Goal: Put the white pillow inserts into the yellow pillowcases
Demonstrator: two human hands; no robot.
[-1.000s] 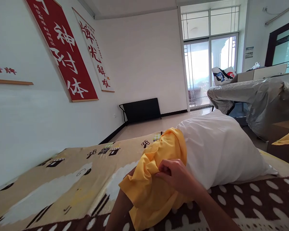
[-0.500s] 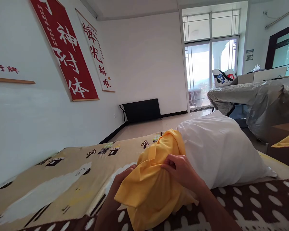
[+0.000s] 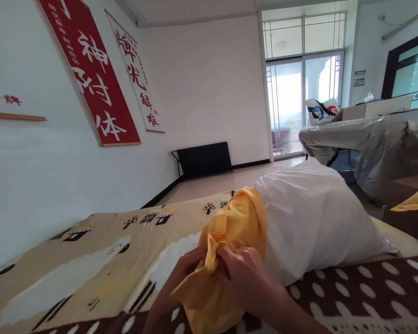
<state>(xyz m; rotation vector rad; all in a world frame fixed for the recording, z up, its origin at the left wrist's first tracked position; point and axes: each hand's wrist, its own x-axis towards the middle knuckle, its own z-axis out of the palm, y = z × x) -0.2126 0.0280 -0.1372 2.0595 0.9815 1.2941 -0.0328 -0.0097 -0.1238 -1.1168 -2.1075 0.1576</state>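
**Both hands bunch a yellow cover at the end of a white pillow on the bed**

The bed [image 3: 90, 260] fills the lower part of the head view. It carries a printed blanket, tan with sheep and small houses toward the wall side and brown with white spots along the near edge. The bed's far edge runs against the white wall [image 3: 38, 185], where a red banner [image 3: 90, 74] and a white banner [image 3: 137, 76], both with large characters, hang at a slant.

The white pillow [image 3: 313, 218] lies on the bed toward the right side, its long body pointing to the far right corner, its near end turned to the person. Beyond the bed, to the right, stands furniture under a grey plastic sheet [image 3: 376, 144], and glass doors [image 3: 304, 99] close off the far end of the room. A low black panel [image 3: 204, 158] leans at the foot of the far wall.

The yellow pillowcase [image 3: 237, 222] is drawn over the near end of the pillow and covers only that end; the rest of its cloth hangs in loose folds down to the near edge of the bed. A second patch of yellow cloth [image 3: 416, 199] shows at the right edge of the view, well apart.

The right hand [image 3: 245, 273] is clenched on the gathered yellow cloth from above, fingers curled into the folds. The left hand [image 3: 186, 269] grips the same bunch from the left, partly hidden under it. The two hands touch.
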